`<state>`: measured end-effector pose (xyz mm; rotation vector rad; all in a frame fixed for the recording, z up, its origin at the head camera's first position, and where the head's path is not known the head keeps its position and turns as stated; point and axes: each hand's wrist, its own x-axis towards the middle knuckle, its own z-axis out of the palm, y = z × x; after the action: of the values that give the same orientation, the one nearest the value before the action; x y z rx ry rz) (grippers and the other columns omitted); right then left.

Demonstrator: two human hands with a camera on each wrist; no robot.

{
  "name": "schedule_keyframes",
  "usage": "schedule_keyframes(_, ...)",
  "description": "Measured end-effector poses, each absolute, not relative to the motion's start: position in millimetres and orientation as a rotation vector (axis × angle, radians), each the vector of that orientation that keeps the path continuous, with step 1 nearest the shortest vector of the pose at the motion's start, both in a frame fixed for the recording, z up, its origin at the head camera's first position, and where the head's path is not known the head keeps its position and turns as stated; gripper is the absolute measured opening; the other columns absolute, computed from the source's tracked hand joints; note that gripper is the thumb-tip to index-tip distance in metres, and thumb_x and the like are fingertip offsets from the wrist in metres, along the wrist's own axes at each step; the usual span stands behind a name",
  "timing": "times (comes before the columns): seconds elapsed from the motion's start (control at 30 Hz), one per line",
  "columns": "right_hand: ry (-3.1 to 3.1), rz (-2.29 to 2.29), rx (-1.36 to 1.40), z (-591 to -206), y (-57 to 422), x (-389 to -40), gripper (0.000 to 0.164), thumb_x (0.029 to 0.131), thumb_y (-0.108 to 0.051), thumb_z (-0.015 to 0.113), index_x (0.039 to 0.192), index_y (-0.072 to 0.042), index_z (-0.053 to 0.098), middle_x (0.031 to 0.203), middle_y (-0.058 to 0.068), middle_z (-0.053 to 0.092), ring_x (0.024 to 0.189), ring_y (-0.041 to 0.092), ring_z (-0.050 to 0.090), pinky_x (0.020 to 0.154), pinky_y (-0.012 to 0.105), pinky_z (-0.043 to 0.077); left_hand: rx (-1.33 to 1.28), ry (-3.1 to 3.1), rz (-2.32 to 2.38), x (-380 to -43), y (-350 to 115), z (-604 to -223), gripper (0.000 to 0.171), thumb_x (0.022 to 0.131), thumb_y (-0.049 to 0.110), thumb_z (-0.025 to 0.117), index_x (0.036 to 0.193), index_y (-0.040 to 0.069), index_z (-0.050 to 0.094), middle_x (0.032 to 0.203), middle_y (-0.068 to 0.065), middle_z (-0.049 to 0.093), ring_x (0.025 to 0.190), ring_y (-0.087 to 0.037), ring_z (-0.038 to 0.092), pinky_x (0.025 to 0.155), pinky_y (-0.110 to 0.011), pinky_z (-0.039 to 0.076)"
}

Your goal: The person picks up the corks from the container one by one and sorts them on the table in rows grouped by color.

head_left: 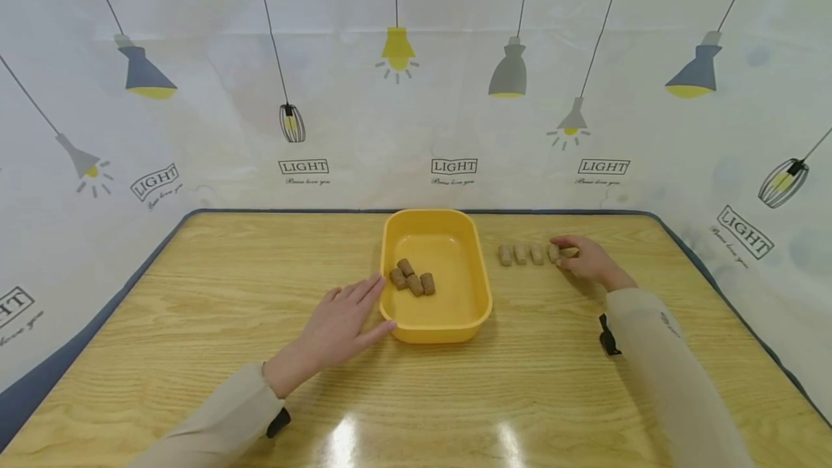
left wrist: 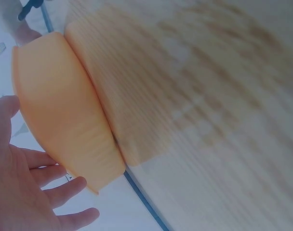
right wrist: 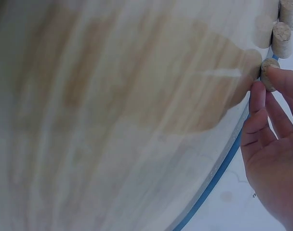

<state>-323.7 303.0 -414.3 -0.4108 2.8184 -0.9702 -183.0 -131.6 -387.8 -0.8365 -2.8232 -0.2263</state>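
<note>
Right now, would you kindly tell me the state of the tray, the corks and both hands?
Yellow tray: right way up, uncovered.
Four corks: inside the tray, loosely clustered.
Three corks: lined up right of the tray, not held.
End cork: at the row's right end, pinched.
Left hand: fingers extended, touching the tray.
Right hand: pinching the end cork.

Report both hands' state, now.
Left hand: open, touching the rim of the yellow tub.
Right hand: closed, pinching the rightmost cork.
</note>
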Motion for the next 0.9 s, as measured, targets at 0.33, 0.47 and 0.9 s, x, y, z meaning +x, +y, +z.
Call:
schedule_keyframes(0.33, 2.83, -0.942, -0.409, -413.5, 302.1, -323.9, 0.046, 0.088, -0.005, 0.051, 0.131, 0.004, 0.037, 0.121, 0.028, 0.041, 0.097, 0.04, 0.047, 0.08, 0.049, 0.039, -0.833, -2.824, -0.235, -183.1, -131.5, -388.5, 0.072, 0.088, 0.056, 0.036, 0.138, 0.005, 0.029, 0.138, -0.011, 0.031, 0.12, -0.028, 0.036, 0.091, -0.051, 0.029)
schedule_keyframes(0.47, 2.829, -0.941, -0.404, -413.0, 302.3, -323.3, 0.047, 0.088, -0.005, 0.051, 0.132, 0.004, 0.036, 0.122, 0.029, 0.04, 0.097, 0.04, 0.047, 0.079, 0.049, 0.039, -0.834, -2.822, -0.238, -183.1, -131.7, -389.0, 0.072, 0.087, 0.056, 0.036, 0.138, 0.005, 0.029, 0.139, -0.01, 0.031, 0.119, -0.028, 0.036, 0.091, -0.051, 0.029)
schedule_keyframes(0.9, 2.871, -0.895, -0.547, -389.4, 309.0, -324.4, 0.047, 0.083, 0.001, 0.049, 0.128, 0.009, 0.037, 0.12, 0.031, 0.043, 0.098, 0.043, 0.046, 0.078, 0.05, 0.038, -0.837, -2.823, -0.244, -183.0, -131.8, -388.3, 0.071, 0.088, 0.054, 0.038, 0.138, 0.005, 0.029, 0.139, -0.01, 0.03, 0.12, -0.029, 0.036, 0.091, -0.052, 0.028)
